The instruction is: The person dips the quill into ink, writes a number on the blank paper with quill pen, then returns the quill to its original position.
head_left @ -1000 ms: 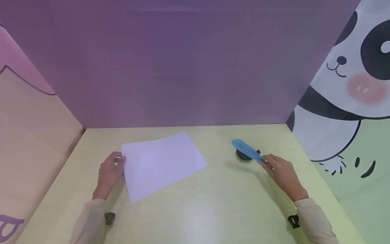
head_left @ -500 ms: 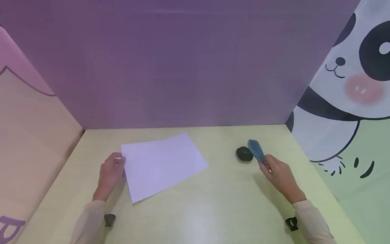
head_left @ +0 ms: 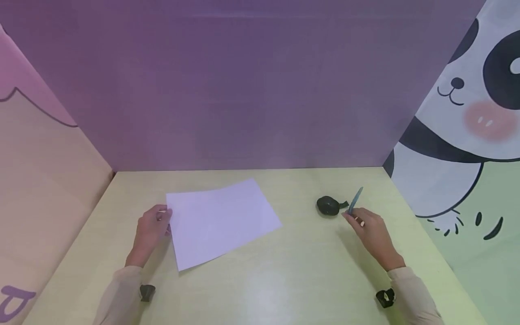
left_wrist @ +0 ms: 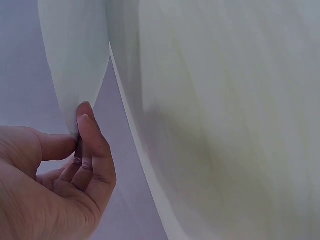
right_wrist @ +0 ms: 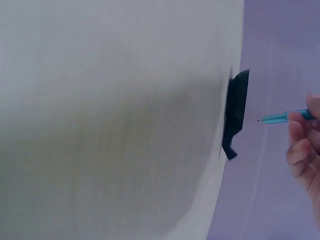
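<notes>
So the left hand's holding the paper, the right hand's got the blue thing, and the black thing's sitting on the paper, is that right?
Not quite: the black thing lies on the table, right of the paper; the head view shows it. The left hand does hold the paper, and the right hand the blue thing.

Pale lilac paper [head_left: 223, 223], teal pen [right_wrist: 275, 118], black object [head_left: 327, 206], cream table [head_left: 264, 289], purple backdrop [head_left: 252, 90], panda-patterned panel [head_left: 440, 185]
</notes>
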Demonstrator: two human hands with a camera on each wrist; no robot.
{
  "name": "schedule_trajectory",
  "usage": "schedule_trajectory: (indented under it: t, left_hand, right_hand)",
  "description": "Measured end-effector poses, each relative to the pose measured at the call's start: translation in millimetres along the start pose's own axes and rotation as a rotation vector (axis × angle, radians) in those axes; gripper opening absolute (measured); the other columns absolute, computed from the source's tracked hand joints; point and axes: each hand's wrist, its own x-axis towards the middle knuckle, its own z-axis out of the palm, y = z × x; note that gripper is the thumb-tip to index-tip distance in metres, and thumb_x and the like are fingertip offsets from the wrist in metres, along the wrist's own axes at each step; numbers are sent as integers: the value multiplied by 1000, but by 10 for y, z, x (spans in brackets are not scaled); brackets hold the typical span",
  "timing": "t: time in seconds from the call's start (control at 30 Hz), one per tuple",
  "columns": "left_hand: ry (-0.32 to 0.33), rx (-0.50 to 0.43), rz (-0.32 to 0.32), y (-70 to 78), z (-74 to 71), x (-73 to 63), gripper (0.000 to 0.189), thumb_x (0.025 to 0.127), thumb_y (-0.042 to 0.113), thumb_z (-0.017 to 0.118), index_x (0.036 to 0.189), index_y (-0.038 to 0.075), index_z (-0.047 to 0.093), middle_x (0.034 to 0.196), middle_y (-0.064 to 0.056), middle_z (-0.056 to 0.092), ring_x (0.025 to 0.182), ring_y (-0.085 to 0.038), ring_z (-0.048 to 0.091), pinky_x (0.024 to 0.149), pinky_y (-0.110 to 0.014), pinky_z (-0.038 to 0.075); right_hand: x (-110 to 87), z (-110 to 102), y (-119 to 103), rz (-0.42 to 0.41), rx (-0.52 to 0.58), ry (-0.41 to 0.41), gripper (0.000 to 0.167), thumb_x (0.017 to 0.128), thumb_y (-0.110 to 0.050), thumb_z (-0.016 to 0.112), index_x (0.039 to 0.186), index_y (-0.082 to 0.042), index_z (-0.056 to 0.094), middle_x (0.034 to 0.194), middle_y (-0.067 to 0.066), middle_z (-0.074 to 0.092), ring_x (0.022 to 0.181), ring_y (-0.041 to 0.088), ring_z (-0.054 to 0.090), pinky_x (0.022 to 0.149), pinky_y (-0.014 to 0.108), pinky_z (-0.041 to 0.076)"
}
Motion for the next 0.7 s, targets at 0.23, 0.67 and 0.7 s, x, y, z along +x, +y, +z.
schedule_trajectory:
  t: [0.23, 0.67, 0.7]
  left_hand:
    - [-14, -15, 10, 3, 20, 3, 46, 111, 19, 48, 141, -16, 48, 88, -18, 74, 64, -15, 67, 63, -30, 53]
    - [-54, 0, 38, 8, 74, -11, 47, 111, 19, 48, 144, -15, 45, 101, -27, 72, 66, -18, 69, 63, -31, 56]
    - [-63, -6, 37, 12, 81, -11, 48, 111, 19, 48, 144, -15, 45, 103, -29, 72, 67, -18, 69, 64, -31, 56]
  right_hand:
    - [76, 42, -15, 211, 198, -30, 9, 97, -9, 74, 98, -1, 79, 77, 12, 74, 61, 10, 62, 52, 23, 46]
    - [273, 244, -22, 365, 343, 14, 20, 100, -17, 72, 95, 2, 78, 78, 21, 72, 58, 25, 63, 48, 19, 45]
    - [269, 254, -17, 370, 342, 14, 20, 100, -16, 72, 95, 2, 78, 78, 20, 73, 58, 24, 63, 47, 19, 45]
